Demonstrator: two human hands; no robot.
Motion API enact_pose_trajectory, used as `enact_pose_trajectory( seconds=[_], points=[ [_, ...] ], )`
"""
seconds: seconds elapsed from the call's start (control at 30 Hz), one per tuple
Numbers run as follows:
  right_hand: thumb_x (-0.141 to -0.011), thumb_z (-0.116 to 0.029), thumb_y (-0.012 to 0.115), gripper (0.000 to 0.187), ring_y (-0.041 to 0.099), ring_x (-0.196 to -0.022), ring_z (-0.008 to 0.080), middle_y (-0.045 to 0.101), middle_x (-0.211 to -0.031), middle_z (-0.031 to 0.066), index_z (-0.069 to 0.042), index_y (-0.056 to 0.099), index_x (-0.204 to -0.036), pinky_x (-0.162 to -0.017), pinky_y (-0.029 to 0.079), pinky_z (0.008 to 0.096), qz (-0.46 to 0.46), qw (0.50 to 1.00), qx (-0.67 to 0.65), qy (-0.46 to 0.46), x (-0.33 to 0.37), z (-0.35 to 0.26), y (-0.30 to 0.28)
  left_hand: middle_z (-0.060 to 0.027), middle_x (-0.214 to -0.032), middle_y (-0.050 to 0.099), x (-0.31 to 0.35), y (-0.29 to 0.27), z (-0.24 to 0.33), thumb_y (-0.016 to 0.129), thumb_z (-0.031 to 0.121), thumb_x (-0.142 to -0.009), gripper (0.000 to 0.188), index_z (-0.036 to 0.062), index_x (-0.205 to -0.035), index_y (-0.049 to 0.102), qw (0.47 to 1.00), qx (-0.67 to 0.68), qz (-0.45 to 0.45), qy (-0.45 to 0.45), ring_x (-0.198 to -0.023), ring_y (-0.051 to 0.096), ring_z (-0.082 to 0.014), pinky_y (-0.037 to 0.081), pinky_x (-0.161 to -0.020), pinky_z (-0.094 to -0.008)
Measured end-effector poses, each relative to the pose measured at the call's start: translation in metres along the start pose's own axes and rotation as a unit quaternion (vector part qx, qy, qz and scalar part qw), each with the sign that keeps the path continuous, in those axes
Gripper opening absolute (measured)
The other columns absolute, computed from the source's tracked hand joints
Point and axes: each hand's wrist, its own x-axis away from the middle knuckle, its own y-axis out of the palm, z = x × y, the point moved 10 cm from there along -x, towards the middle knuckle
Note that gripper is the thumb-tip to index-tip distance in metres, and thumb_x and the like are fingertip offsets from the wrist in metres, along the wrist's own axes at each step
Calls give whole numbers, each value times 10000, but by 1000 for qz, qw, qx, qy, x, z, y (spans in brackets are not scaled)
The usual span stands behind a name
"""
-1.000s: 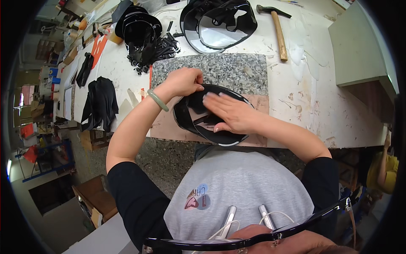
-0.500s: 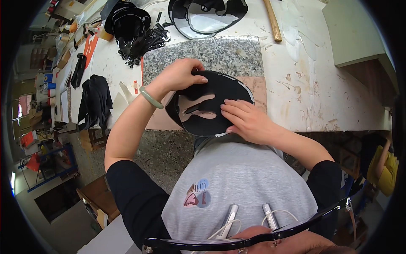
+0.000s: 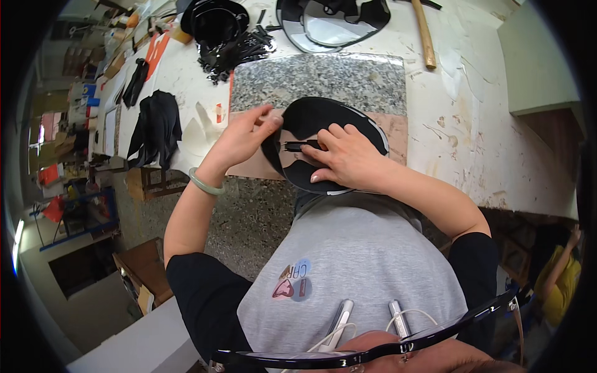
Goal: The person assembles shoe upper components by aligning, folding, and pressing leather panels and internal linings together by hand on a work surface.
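A curved, rounded black piece (image 3: pixel 314 112) with cut-out openings and a pale line along its right rim lies over the near part of the work slab. A narrow black strip (image 3: pixel 293 147) runs across its opening. My right hand (image 3: pixel 348 155) rests on the piece, thumb spread from the bent fingers, the index fingertip at the strip. Just off the piece's left edge is my left hand (image 3: pixel 250 133), fingers loosely bent and apart, nothing visible in it. A green bangle (image 3: pixel 206 181) circles the left wrist.
A speckled stone slab (image 3: pixel 317 78) lies on the white table. Beyond it are a black container (image 3: pixel 214 22), a heap of small black strips (image 3: pixel 236 56), stacked black-and-grey pieces (image 3: pixel 336 31) and a wooden handle (image 3: pixel 425 37). Black material (image 3: pixel 155 127) drapes at the left.
My left hand has left the piece's far edge and come to its left side. My right hand has slid left onto the middle strip. The whole view has shifted slightly.
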Motion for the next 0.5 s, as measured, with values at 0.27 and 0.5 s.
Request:
enact_pose_trajectory(
  seconds=[0.27,0.5],
  points=[
    [-869,-434,660,471,602,-813,217,619,-842,116,30,648,-948,-724,480,361,27,904,-411,119,-31,-20,3,-30,-1083,632,51,31,-34,530,314,-994,456,-2,-1322,500,883,462,10,-77,-945,603,-110,489,-851,-258],
    [-773,-149,793,249,547,-698,87,645,-769,40,2,645,-905,-643,471,268,65,844,-533,8,-47,-17,-104,-142,-1230,588,69,-22,78,646,137,-907,519,-31,-1343,419,716,672,23,187,-1137,576,-230,421,-1023,-391]
  ],
)
